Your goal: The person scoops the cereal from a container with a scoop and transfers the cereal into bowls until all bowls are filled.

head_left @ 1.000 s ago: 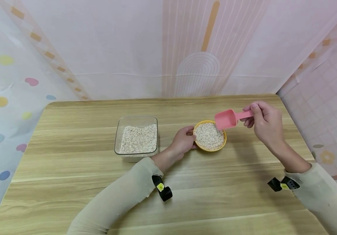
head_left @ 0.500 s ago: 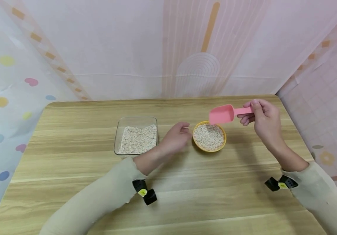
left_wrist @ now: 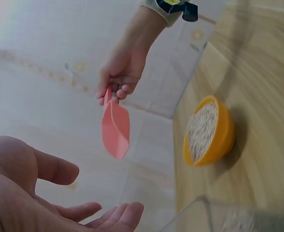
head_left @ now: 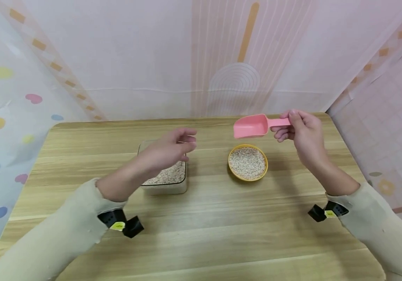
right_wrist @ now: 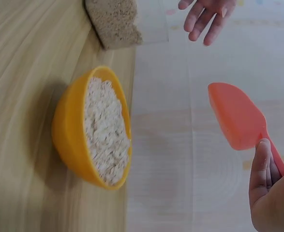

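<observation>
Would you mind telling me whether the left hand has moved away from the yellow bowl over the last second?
Yes. The left hand has left the yellow bowl and moved leftward, now open above the glass container.

left hand hovers with relaxed, spread fingers; right hand is raised, fingers pinched together.
</observation>
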